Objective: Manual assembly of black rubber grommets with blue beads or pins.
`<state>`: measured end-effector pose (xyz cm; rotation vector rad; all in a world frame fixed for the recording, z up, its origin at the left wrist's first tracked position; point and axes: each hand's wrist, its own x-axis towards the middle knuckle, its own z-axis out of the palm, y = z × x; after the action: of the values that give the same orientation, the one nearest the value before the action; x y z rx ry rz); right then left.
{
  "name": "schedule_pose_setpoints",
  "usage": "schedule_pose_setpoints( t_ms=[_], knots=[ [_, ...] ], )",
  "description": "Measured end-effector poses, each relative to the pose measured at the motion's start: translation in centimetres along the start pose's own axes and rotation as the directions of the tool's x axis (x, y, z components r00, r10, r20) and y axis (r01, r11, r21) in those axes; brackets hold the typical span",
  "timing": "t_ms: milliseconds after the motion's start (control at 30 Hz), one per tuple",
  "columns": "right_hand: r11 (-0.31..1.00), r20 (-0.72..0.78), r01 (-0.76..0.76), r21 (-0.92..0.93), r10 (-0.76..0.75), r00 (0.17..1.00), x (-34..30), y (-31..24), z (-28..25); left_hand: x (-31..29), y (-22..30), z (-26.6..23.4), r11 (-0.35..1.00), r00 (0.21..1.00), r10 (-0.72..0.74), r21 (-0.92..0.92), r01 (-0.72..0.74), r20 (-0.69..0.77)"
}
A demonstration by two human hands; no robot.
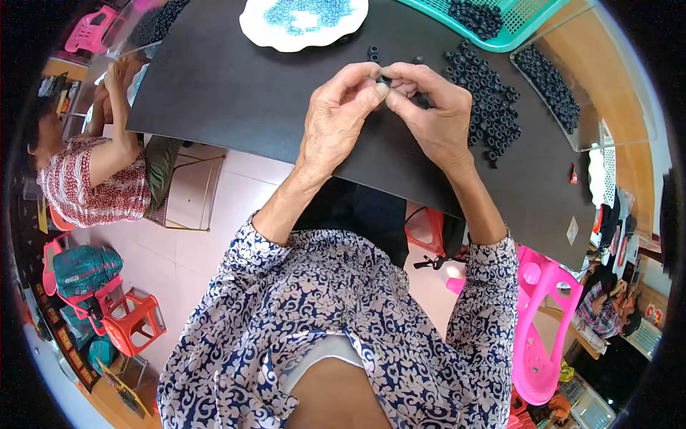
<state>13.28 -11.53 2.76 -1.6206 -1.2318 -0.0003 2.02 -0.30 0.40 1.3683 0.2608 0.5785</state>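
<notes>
My left hand (334, 121) and my right hand (441, 114) meet above the dark table, fingertips almost touching. Between them, pinched by thumbs and forefingers, is a small black ring-like part (384, 81); the fingers cover most of it. Just right of my right hand lies a loose pile of small black ring-shaped parts (489, 100). A couple more black parts (373, 53) sit just beyond my fingertips. Farther off stands a white scalloped plate (286, 46) with many tiny light-blue pieces (307, 14) on it.
A green plastic basket (516, 44) and a clear tray (620, 146) at the far right hold black parts. A small red tube (574, 174) lies near the right edge. To the left sits another person (100, 171) at the table. Pink and red stools (136, 322) stand around.
</notes>
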Motion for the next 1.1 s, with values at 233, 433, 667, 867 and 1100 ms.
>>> schedule_pose_setpoints(
  t_ms=[233,433,667,867,1100],
  knots=[
    [0.834,0.062,-0.280,0.476,0.286,0.956,-0.4,1.4,-1.1,0.5,0.0,0.4,0.996,0.999,0.042,-0.074,-0.044,-0.031],
    [0.810,0.129,-0.220,0.544,0.178,0.975,-0.3,2.5,-1.3,0.4,-0.1,-0.2,0.973,0.992,0.076,0.209,-0.095,0.099],
    [0.820,0.177,-0.259,0.509,0.195,0.965,-0.4,2.0,-1.3,0.4,-0.1,-0.4,0.972,0.993,0.039,0.228,-0.063,0.110],
    [0.806,0.168,-0.311,0.504,0.262,0.950,-0.5,1.5,-1.1,0.1,0.2,-0.3,0.982,0.994,0.031,0.185,-0.049,0.100],
    [0.810,0.154,-0.285,0.512,0.240,0.959,-0.6,2.0,-0.9,0.0,0.2,-0.2,0.979,0.996,0.029,0.198,-0.046,0.086]
  ],
)
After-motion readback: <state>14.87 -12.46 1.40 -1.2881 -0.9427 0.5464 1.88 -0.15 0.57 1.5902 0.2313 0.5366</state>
